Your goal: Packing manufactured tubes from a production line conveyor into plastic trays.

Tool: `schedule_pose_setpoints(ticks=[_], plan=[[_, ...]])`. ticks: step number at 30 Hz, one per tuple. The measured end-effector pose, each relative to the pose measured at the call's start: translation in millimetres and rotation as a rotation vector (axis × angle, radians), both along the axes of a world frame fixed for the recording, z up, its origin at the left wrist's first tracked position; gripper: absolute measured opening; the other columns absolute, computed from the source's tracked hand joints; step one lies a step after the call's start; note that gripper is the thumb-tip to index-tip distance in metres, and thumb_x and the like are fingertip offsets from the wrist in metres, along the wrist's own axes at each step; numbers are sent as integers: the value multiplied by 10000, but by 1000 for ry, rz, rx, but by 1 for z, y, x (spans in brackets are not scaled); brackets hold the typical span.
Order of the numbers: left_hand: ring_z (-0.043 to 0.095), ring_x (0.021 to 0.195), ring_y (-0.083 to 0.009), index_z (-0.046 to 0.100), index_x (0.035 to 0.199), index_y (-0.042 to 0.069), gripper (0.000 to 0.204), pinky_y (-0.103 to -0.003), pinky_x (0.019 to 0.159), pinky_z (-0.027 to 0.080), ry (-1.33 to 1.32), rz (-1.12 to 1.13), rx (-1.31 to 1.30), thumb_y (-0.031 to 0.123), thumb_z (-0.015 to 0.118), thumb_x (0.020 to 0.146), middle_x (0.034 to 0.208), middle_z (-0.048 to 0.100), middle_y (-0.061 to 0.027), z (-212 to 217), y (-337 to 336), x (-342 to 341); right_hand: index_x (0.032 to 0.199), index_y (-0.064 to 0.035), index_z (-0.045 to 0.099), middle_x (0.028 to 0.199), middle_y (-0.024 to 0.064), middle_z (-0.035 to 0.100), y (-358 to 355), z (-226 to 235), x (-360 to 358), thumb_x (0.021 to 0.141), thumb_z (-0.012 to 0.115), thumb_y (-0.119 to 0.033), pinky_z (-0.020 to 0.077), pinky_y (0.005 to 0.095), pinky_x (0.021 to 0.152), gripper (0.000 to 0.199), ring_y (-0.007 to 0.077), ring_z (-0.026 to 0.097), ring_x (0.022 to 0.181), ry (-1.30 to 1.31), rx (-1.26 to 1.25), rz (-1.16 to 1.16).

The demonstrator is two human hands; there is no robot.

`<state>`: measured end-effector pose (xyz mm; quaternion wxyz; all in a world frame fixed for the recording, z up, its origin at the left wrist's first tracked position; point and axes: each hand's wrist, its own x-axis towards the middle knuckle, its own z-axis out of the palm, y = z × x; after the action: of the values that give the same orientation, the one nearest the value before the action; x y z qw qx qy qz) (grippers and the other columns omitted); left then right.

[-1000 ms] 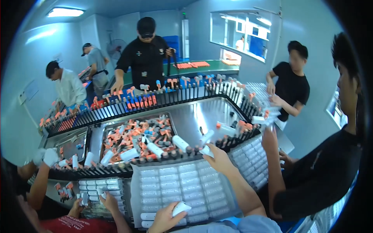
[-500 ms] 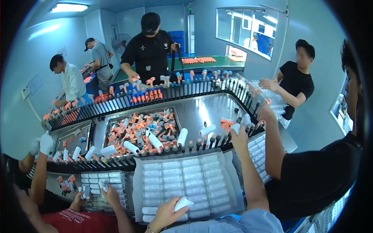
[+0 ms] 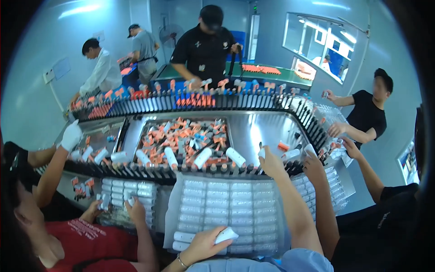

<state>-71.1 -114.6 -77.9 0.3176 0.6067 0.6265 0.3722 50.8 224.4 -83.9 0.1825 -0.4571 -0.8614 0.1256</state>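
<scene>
Left hand: held low over the near edge of the clear blister tray; fingers curled around a small white tube, pinched at its near end. Against the picture half a second ago, it is seen in the same place with the same grip — no change.

Right hand: extended to the black peg conveyor; fingers closed around a white tube at the peg row. A second ago the hand was farther right, by the conveyor corner; it has since been brought left and nearer along the row.

Meaning of the change: the right hand is judged to be engaged at the pegs, while the left tube waits at the tray — whether the right tube is being seated or lifted cannot be told.

Tray: rows of white tubes laid flat in its pockets, just below the near peg row.

Steel bin: heaped with orange-capped and white tubes, beyond the pegs.

Neighbouring hand: a co-worker's, just right of the right hand, also at the pegs.

Gloved hand: another worker's, far left, over the conveyor.
</scene>
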Motion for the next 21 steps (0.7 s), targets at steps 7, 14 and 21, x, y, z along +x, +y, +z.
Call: schedule_pose_setpoints(ticks=[7, 14, 21], plan=[[629, 888, -303, 568, 1188, 81, 449, -349, 723, 501, -16, -171, 188, 270, 691, 800, 1049, 638, -135, 11, -15, -2, 1090, -11, 494, 924, 211, 566, -74, 59, -52, 757, 669, -201, 479, 426, 797, 422, 368, 559, 918, 26, 335, 211], [604, 992, -250, 567, 1238, 125, 456, -323, 850, 473, -138, -386, 123, 219, 694, 811, 1132, 623, -80, 0, -26, -10, 992, -21, 612, 896, 129, 623, -221, 50, -84, 793, 584, -173, 505, 379, 752, 252, 293, 613, 850, -36, 103, 1256], [561, 1102, -225, 554, 1247, 114, 455, -320, 962, 418, -325, -436, 113, 290, 660, 841, 1208, 591, -93, -18, -25, -7, 838, -20, 571, 748, 127, 599, -240, 20, -92, 786, 625, -284, 508, 401, 587, 274, 307, 627, 710, -237, -43, 1287]])
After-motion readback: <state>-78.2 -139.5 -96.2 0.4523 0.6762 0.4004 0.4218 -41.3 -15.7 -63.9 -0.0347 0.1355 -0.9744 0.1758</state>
